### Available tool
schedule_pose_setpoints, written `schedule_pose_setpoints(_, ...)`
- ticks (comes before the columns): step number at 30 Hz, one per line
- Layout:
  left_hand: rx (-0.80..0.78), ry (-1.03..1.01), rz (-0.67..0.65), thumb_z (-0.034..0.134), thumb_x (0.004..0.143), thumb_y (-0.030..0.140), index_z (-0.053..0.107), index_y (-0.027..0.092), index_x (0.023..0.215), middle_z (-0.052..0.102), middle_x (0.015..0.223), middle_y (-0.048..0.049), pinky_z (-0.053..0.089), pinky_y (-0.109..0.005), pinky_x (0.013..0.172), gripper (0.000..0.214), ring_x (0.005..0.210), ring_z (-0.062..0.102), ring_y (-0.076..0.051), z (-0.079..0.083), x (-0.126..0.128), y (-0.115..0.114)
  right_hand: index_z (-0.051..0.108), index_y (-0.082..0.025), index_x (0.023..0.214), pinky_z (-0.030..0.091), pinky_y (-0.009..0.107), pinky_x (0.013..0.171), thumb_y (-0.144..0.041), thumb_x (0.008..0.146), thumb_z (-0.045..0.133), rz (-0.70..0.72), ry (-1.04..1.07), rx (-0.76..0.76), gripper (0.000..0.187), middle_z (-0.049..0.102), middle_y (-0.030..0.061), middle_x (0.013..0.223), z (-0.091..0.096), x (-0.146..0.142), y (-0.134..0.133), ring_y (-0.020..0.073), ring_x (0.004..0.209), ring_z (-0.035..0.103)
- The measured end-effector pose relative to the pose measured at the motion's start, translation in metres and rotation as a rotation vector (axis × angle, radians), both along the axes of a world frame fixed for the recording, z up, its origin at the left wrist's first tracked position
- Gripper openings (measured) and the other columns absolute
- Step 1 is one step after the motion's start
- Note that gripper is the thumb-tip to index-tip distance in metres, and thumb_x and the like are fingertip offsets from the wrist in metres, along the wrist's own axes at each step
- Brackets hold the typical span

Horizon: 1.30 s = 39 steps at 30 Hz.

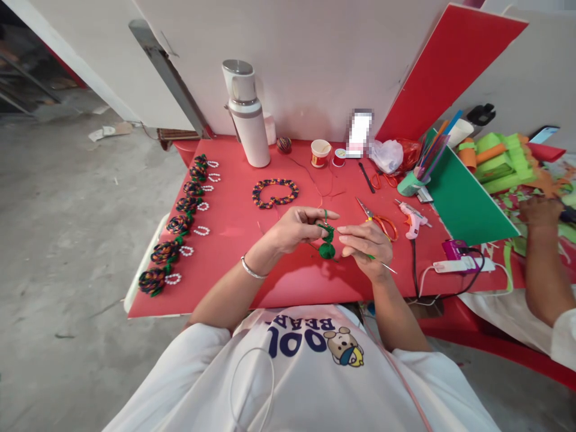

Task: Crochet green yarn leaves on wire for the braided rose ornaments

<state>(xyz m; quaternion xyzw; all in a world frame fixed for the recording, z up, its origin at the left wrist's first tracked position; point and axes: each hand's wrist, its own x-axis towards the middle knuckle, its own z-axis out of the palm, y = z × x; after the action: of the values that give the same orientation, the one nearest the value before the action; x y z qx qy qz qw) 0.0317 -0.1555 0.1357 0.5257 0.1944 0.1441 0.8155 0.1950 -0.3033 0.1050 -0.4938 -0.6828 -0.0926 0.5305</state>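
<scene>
My left hand (299, 229) pinches a small green crochet piece (327, 234), with green yarn looped over its raised index finger. Just below hangs or lies a round green part (327, 251); whether it is a yarn ball or part of the same piece I cannot tell. Closed around a thin crochet hook (387, 267), my right hand (366, 243) has its fingertips close to the green work. The hook's shaft sticks out below the palm, and its working end is hidden by fingers. Beyond both hands lies a ring of multicoloured braided yarn (275, 193).
Yarn flowers (179, 224) with bead loops line the left of the red table (234, 240). A flask (252, 129), paper cup (320, 154) and phone (360, 133) stand behind. Scissors (382, 225), a glue gun (411, 219) and power strip (463, 265) lie right, near another person's arm (542, 258).
</scene>
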Motion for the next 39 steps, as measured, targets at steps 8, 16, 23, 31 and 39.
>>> schedule_pose_setpoints(8, 0.024, 0.012, -0.032, 0.080, 0.056, 0.014, 0.081, 0.010, 0.102, 0.060, 0.062, 0.0010, 0.025, -0.020, 0.045, 0.046, 0.049, 0.043, -0.005, 0.003, -0.002, 0.004, 0.076, -0.036, 0.112, 0.057, 0.038, 0.074, -0.038, 0.093, 0.072, 0.031, -0.028, -0.038, 0.020, 0.083, -0.0002, 0.107, 0.009, 0.005, -0.006, 0.0175, 0.087, 0.075)
schedule_pose_setpoints(16, 0.095, 0.070, -0.069, 0.075, 0.056, 0.014, 0.083, 0.011, 0.102, 0.059, 0.063, 0.0007, 0.026, -0.021, 0.048, 0.046, 0.053, 0.043, -0.006, 0.008, -0.003, 0.007, 0.076, -0.036, 0.114, 0.056, 0.039, 0.077, -0.034, 0.092, 0.073, 0.143, 0.010, -0.136, 0.022, 0.083, 0.0004, 0.109, 0.022, 0.015, -0.007, 0.0188, 0.088, 0.076)
schedule_pose_setpoints(23, 0.097, 0.073, -0.135, 0.073, 0.055, 0.014, 0.083, 0.010, 0.100, 0.060, 0.062, -0.0001, 0.027, -0.022, 0.048, 0.046, 0.051, 0.040, -0.006, 0.012, -0.003, 0.008, 0.079, -0.036, 0.106, 0.055, 0.039, 0.077, -0.041, 0.092, 0.073, 0.191, 0.012, -0.222, 0.016, 0.084, -0.0004, 0.103, 0.037, 0.021, -0.006, 0.0186, 0.084, 0.077)
schedule_pose_setpoints(31, 0.091, 0.072, -0.181, 0.068, 0.055, 0.012, 0.083, 0.008, 0.099, 0.055, 0.057, 0.0019, 0.025, -0.021, 0.047, 0.047, 0.049, 0.038, -0.005, 0.013, -0.003, 0.008, 0.080, -0.030, 0.104, 0.054, 0.037, 0.078, -0.034, 0.093, 0.073, 0.291, 0.071, -0.243, 0.014, 0.084, 0.0020, 0.097, 0.049, 0.022, -0.001, 0.0190, 0.085, 0.078)
schedule_pose_setpoints(39, 0.091, 0.056, -0.171, 0.065, 0.055, 0.012, 0.083, 0.008, 0.099, 0.053, 0.055, 0.0032, 0.024, -0.021, 0.046, 0.048, 0.046, 0.035, -0.004, 0.011, -0.001, 0.008, 0.082, -0.029, 0.099, 0.057, 0.038, 0.079, -0.035, 0.097, 0.067, 0.240, 0.294, -0.348, 0.016, 0.083, 0.0032, 0.092, 0.044, 0.020, 0.000, 0.0201, 0.084, 0.077)
